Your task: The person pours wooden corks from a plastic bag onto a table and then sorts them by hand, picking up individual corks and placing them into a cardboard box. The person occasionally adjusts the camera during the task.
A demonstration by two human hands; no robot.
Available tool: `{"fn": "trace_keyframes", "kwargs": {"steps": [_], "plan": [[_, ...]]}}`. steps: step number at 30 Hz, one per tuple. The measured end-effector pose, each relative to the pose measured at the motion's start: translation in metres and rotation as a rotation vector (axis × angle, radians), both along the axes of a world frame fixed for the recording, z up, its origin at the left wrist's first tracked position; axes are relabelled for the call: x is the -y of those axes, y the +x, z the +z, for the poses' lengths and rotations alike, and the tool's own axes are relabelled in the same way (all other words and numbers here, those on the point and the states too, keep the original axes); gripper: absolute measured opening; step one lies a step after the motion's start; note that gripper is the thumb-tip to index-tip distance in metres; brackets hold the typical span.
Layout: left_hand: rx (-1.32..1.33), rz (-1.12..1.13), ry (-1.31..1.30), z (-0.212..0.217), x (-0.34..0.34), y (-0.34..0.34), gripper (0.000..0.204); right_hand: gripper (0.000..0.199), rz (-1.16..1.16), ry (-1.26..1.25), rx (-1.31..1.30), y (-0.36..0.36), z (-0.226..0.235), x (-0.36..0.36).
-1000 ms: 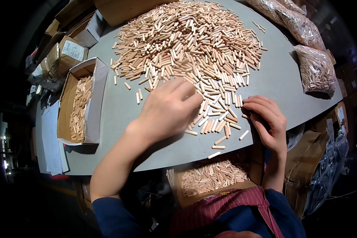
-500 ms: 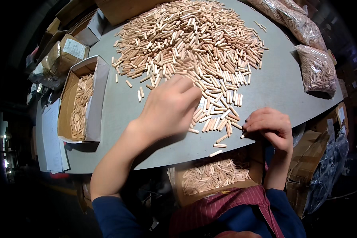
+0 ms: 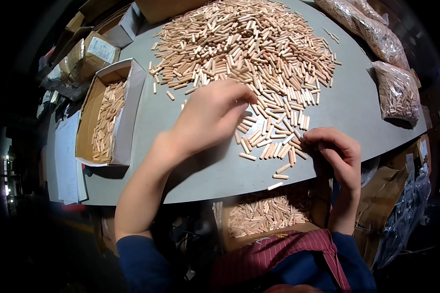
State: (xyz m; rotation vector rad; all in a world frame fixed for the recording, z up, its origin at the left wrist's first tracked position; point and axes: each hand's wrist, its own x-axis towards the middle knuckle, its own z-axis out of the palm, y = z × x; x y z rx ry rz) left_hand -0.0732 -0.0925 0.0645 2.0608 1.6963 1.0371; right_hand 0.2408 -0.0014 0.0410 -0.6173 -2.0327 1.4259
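A large heap of short wooden dowels (image 3: 244, 44) lies on the grey table, with a looser spread of dowels (image 3: 278, 149) trailing toward the near edge. My left hand (image 3: 212, 110) hovers at the near side of the heap, palm down. Its index finger reaches over the dowels with a gap to the thumb, and nothing shows between them. At the right border of the loose spread is my right hand (image 3: 340, 151), fingers curled inward and fingertips by the outermost dowels. Whatever its fingers enclose is hidden.
An open cardboard box (image 3: 132, 105) holding dowels stands at left, beside papers (image 3: 67, 156). Clear bags of dowels (image 3: 398, 95) line the right edge. Below the near table edge sits another box (image 3: 222, 222) with dowels. A taped carton (image 3: 95, 56) is at far left.
My left hand has loosened from a closed curl, its index finger now stretched out. My right hand has shifted away from the near edge. The whole view has moved slightly.
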Motion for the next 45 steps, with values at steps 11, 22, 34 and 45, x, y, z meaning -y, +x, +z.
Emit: {"fn": "trace_keyframes", "kwargs": {"steps": [11,22,34,45], "plan": [[-0.068,0.004,-0.485,0.022,0.010,-0.016,0.017,0.042,0.147,0.027,-0.078,-0.001,-0.003,-0.004],[0.107,-0.082,-0.697,0.033,0.013,-0.004,0.017,0.056,0.094,0.496,0.152,-0.017,0.000,0.003],[0.144,-0.341,-0.733,0.031,0.019,0.015,0.020,0.046,0.391,0.340,0.088,-0.007,0.005,-0.014],[0.552,-0.535,-0.745,0.037,0.030,0.042,0.023,0.026,0.415,-0.309,-0.450,0.012,-0.019,-0.017]]}}
